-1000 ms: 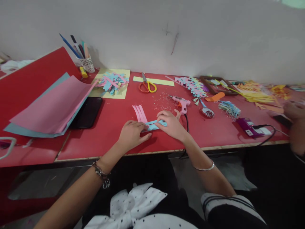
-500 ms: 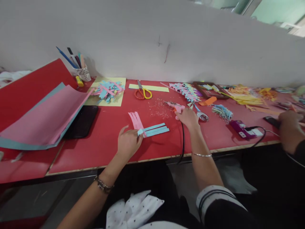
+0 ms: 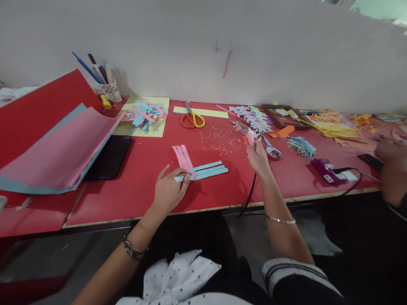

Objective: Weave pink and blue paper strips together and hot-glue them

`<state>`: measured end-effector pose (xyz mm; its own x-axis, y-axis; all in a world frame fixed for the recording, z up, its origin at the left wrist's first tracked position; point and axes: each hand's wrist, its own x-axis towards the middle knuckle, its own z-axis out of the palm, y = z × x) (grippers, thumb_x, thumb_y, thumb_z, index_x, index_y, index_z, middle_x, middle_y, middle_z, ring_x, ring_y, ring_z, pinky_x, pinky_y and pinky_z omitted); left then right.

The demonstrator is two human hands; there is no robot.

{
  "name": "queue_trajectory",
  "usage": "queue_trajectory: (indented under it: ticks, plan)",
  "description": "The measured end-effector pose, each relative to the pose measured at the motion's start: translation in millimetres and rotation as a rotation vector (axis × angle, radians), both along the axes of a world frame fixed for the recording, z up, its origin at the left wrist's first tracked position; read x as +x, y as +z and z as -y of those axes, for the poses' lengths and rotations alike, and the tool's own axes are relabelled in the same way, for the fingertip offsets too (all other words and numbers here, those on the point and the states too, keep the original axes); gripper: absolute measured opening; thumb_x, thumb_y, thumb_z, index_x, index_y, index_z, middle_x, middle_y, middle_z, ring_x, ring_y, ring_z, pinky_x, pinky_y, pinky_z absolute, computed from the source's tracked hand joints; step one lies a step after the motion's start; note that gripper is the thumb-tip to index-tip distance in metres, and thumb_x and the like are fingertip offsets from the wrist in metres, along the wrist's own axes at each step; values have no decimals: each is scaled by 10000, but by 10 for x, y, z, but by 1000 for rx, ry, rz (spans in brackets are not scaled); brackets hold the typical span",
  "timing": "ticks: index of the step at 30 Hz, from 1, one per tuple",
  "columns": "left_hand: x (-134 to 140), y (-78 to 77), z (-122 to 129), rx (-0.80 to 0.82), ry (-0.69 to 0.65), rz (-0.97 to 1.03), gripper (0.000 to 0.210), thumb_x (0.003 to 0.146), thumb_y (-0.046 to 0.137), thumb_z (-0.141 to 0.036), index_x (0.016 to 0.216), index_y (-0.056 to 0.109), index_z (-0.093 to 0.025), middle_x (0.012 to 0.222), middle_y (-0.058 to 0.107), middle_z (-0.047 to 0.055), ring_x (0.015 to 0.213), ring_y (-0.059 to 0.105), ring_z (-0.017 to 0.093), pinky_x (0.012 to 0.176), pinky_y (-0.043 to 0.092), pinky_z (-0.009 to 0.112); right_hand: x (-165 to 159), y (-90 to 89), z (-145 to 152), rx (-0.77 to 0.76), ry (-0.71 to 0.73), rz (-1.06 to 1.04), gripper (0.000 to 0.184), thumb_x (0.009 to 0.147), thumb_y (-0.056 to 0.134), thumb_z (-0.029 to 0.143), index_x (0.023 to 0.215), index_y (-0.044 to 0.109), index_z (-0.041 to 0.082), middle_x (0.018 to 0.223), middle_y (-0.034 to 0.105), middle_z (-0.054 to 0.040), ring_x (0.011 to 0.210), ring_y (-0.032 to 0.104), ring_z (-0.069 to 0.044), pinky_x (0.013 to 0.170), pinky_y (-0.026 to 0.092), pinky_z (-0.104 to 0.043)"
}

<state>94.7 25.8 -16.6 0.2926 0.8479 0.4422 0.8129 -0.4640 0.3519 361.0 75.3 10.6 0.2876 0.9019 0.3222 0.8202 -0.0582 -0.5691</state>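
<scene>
My left hand [image 3: 169, 188] rests at the table's front half, thumb and fingers pinching a blue paper strip at its left end. Other blue paper strips [image 3: 212, 170] run rightward from there, lying against slit pink paper strips [image 3: 183, 156] that point up and away. In my right hand [image 3: 259, 159] is a pink glue gun [image 3: 246, 130], lifted a little with its nozzle pointing up and left. Its black cord hangs over the table edge. Small scraps [image 3: 221, 140] are scattered on the red tabletop left of the glue gun.
Scissors [image 3: 192, 120] lie by a pale yellow strip [image 3: 206, 112]. At left are a paper-strip pile [image 3: 144, 116], black phone [image 3: 111, 159], pink sheet [image 3: 63, 146] and pen cup [image 3: 110, 91]. Right are a spoon [image 3: 274, 153], purple power adapter [image 3: 327, 170] and another person's hand [image 3: 389, 150].
My right hand has raised the glue gun off the table, moving it slightly right. At my left hand, the blue strip's end, earlier bunched at the fingertips, now extends flat. The view has shifted slightly.
</scene>
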Motion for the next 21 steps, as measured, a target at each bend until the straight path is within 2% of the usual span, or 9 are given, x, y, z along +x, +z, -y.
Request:
queue_trajectory:
  ticks: [2,5,7,10,16,21]
  plan:
    - [-4,-9,4,-1,-8,-3,393,877,290,-266,759,661,-212,809,692,-8,720,640,146,941,359,375,-156,-59,205,-25,-44,44,401,831,281,430,1010,480,132,800,624,-115,728,606,-227,599,450,-324]
    - [0,-17,5,16,-12,-13,396,878,283,-260,777,658,-188,824,696,8,737,643,157,932,379,377,-402,-168,470,-12,39,147,537,736,432,532,1079,468,121,1003,610,-165,901,593,-271,684,464,-346]
    - [2,-22,-1,37,-13,-9,401,877,279,-253,764,654,-167,810,699,21,731,644,156,917,401,354,-497,-230,580,-31,61,214,544,717,466,533,1083,485,131,1041,605,-164,912,593,-275,678,473,-346]
    - [2,-26,-11,53,-10,7,416,877,266,-245,736,648,-156,778,702,27,698,646,147,894,426,318,-518,-277,658,-35,90,274,485,735,467,503,1070,515,155,1030,620,-140,884,607,-256,647,486,-329]
    - [5,-16,-13,54,3,-8,421,875,255,-243,739,644,-161,760,704,31,665,646,148,878,445,320,-462,-262,719,-34,192,344,460,763,463,436,1109,510,136,1055,611,-135,889,606,-239,641,498,-316]
    - [10,-17,-7,36,9,-9,421,871,253,-243,740,645,-165,763,703,31,673,647,147,890,438,325,-476,-259,735,-34,206,388,420,776,449,400,1107,517,150,1015,619,-125,862,606,-229,624,497,-305]
